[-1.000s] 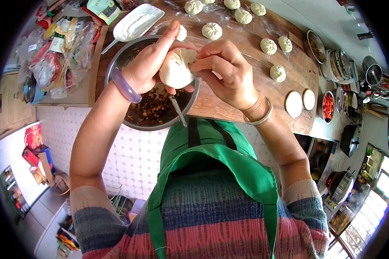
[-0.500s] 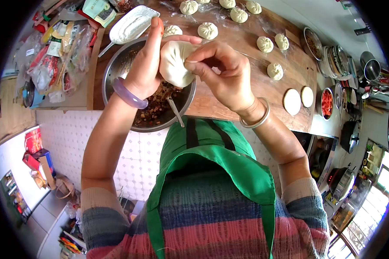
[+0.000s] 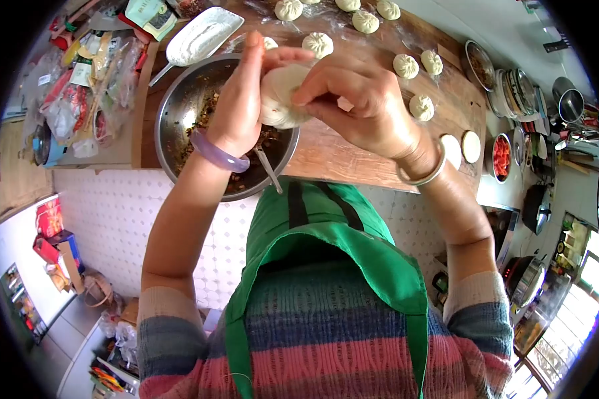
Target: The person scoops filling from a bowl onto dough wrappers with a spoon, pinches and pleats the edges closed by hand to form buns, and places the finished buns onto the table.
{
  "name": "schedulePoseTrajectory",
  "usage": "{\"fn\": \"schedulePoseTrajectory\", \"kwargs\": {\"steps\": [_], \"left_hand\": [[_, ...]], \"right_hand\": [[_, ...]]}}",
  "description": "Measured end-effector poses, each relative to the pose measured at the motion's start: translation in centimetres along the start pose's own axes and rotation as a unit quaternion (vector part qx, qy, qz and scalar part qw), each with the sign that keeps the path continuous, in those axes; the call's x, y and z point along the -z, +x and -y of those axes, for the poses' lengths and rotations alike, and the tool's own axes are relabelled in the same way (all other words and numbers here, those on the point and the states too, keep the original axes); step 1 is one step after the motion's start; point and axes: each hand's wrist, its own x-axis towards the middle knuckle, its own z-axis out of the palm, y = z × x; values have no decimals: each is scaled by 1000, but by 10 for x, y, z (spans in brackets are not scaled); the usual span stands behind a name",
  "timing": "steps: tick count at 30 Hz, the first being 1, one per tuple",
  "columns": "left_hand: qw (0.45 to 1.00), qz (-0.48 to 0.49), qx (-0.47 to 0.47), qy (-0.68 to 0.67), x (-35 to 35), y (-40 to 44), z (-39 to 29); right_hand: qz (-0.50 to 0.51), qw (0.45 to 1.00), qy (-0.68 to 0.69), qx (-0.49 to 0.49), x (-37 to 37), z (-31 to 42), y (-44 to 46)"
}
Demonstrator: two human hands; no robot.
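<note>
A pleated dough bun is held up over the right side of a steel bowl. My left hand cups it from the left, thumb raised and fingers behind it. At its right edge, my right hand pinches the dough between thumb and fingertips. The steel bowl beneath contains dark chopped filling, and a spoon leans out over its near rim. Several pleated buns sit on the floured wooden board. Two flat dough rounds lie at its right, one partly covered by my right wrist.
A metal scoop of flour rests behind the bowl. Plastic bags and packets crowd the left. On the right stand a bowl of red pieces, a metal dish and stacked plates.
Both hands have shifted to the right with the bun, which has turned and tilted between them. My right wrist now partly covers one dough round.
</note>
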Motion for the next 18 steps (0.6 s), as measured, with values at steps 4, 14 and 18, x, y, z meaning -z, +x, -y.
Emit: {"fn": "schedulePoseTrajectory", "kwargs": {"steps": [4,14,18], "left_hand": [[960,144,199,-131,9,8,10],[933,172,249,-194,-28,20,47],[940,29,245,-234,-69,17,67]], "right_hand": [[117,979,-64,152,23,-6,7],[143,971,-125,144,50,-14,-37],[139,985,-73,-67,52,-19,-92]]}}
